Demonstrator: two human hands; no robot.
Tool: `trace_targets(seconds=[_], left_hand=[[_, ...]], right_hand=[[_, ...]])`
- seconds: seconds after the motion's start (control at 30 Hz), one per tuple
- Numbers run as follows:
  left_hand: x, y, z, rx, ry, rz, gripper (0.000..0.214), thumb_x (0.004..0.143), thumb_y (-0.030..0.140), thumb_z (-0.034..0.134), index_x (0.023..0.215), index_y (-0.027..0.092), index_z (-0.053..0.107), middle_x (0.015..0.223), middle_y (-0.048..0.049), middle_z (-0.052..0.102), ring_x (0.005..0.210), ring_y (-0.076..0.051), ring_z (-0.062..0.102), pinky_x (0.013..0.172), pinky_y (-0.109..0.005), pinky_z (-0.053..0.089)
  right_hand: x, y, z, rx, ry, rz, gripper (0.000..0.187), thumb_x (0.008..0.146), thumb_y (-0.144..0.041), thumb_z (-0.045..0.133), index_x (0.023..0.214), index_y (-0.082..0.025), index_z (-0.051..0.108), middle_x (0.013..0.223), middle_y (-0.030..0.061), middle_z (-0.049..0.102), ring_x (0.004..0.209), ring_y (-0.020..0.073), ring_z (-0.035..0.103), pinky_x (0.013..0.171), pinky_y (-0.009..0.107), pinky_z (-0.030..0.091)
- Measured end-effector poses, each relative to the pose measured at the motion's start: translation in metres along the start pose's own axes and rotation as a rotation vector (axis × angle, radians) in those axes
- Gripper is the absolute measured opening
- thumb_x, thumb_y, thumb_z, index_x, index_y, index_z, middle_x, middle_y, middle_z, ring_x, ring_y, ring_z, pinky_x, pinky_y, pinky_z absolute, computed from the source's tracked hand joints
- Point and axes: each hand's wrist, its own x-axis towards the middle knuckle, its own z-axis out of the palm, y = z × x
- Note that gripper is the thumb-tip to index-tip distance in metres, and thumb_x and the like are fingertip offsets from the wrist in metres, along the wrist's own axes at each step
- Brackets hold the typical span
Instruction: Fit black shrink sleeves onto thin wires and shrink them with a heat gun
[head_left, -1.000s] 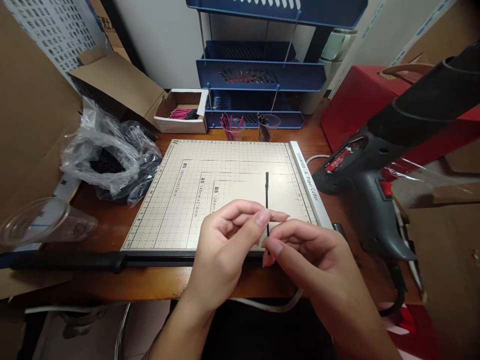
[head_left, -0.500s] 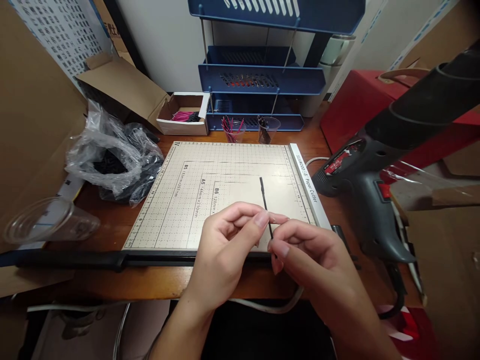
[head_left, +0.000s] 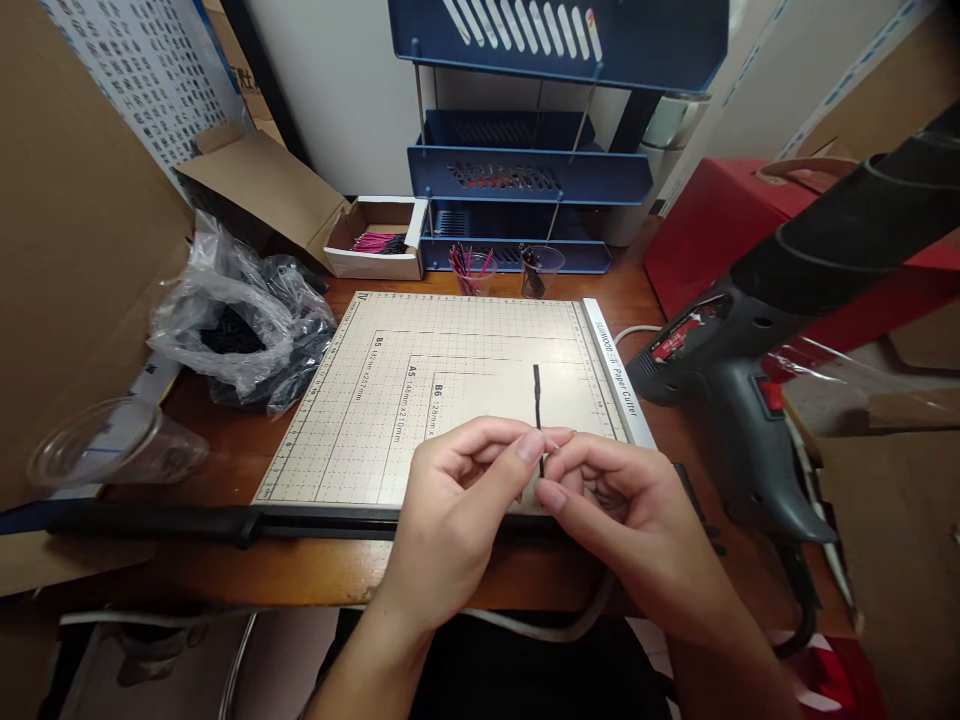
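Find thin black lead (head_left: 537,385) in fingertip grip of both hands, in front of the rear part of a paper cutter (head_left: 330,430) as viewed; cannot read height over the board. Note upper part standing roughly upright and free of fingers, thicker at the top, narrower lower down. Find left hand (head_left: 457,510) clamped by thumb and finger on the lead at about its middle visible stretch, other fingers curled in. Find right hand (head_left: 626,500) clamped just below, thumb and forefinger together on the lower part; cannot see the lower end behind the fingertips. Note fingertips of both hands nearly meeting.

Judge step in hand as fine two-handed handling of the lead, probably steadied from the left and worked from the right. Judge next move to call for light, even pressure from both pinches, good alignment along the length, and no sharp bend at the change in thickness.

Moving outward, note cutter handle (head_left: 157,522) lying along the front edge, to the left. Behind the board, see pink and black leads (head_left: 471,262) in a transparent cup (head_left: 487,282), dark pieces (head_left: 531,265) in a second cup (head_left: 553,262) just beside, and more leads in a carton (head_left: 375,266). To the left, see a plastic bag (head_left: 274,330). To the right, note a dark heat-gun-like tool (head_left: 750,400) with red trigger (head_left: 771,395).
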Motion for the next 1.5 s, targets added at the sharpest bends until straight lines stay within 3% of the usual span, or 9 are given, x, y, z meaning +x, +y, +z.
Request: trace_targets(seconds=[0.3,0.6,0.87,1.1,1.5], left_hand=[[-0.004,0.0,0.007,-0.022,0.079,-0.084,0.004,0.086,0.024,0.086,0.085,0.02,0.087,0.095,-0.0067,0.086,0.082,-0.017,0.079,0.076,-0.022,0.062],[-0.004,0.001,0.006,-0.029,0.119,-0.075,0.012,0.079,0.026,0.093,0.079,0.018,0.083,0.092,-0.0067,0.086,0.081,-0.016,0.078,0.069,-0.02,0.058],[-0.005,0.005,0.009,-0.025,0.056,-0.086,0.004,0.086,0.02,0.084,0.084,0.02,0.088,0.099,-0.0083,0.087,0.098,-0.024,0.082,0.088,-0.03,0.065],[-0.006,0.006,0.008,-0.046,0.06,-0.107,0.007,0.084,0.019,0.086,0.077,0.019,0.085,0.097,-0.008,0.086,0.093,-0.023,0.082,0.082,-0.028,0.064],[-0.006,0.007,0.009,-0.021,0.085,-0.107,0.008,0.081,0.022,0.089,0.076,0.019,0.084,0.092,-0.006,0.086,0.081,-0.017,0.078,0.073,-0.022,0.06]], right_hand=[[0.0,0.006,-0.008,0.033,-0.103,-0.021,0.023,0.091,-0.029,0.07,0.075,-0.013,0.065,0.057,-0.0035,0.047,0.053,0.0041,0.039,0.052,0.016,0.031],[-0.003,0.013,-0.008,-0.044,-0.12,0.024,0.025,0.094,-0.036,0.072,0.091,-0.012,0.076,0.056,-0.006,0.036,0.054,0.0044,0.03,0.052,0.019,0.023],[-0.005,0.011,-0.011,-0.075,-0.177,0.032,0.024,0.097,-0.034,0.07,0.094,-0.012,0.08,0.058,-0.0053,0.032,0.056,0.0049,0.028,0.053,0.021,0.023],[-0.006,0.012,-0.011,-0.027,-0.174,0.029,0.022,0.093,-0.035,0.077,0.09,-0.013,0.081,0.058,-0.0044,0.036,0.057,0.0049,0.031,0.054,0.02,0.024],[-0.01,0.014,-0.014,-0.058,-0.209,0.019,0.029,0.098,-0.038,0.072,0.085,-0.013,0.075,0.063,-0.0023,0.037,0.062,0.0068,0.033,0.058,0.022,0.026]])
